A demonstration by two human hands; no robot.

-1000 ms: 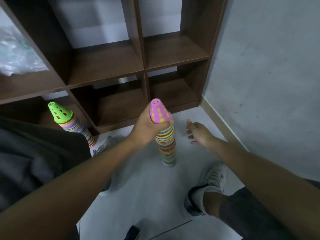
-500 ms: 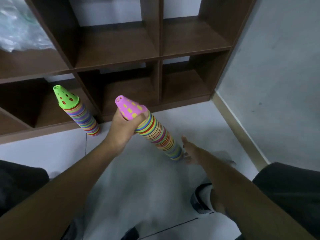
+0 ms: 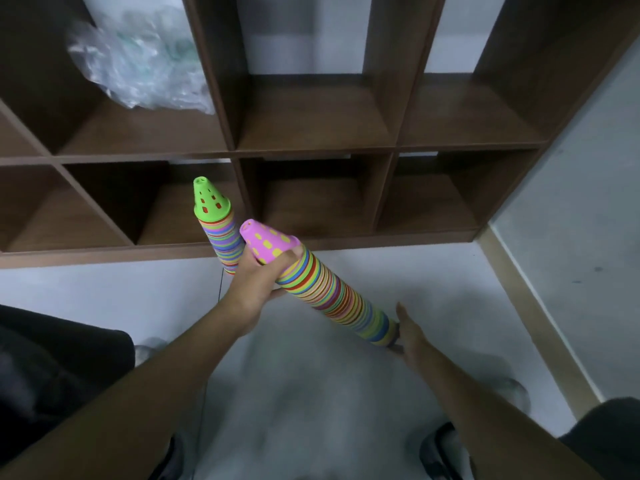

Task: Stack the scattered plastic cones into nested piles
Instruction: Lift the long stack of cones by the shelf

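Gripping the pink-topped pile (image 3: pixel 332 292) near its tip with my left hand (image 3: pixel 258 284), axis running 10-to-4 o'clock, right hand (image 3: pixel 408 332) flat-fingered at its base.

Dim, even indoor light with soft shadows inside the shelf (image 3: pixel 311 116) compartments. Below the shelf the floor (image 3: pixel 311 393) looks smeared, perhaps motion blur; shelf lines bow toward the edges.
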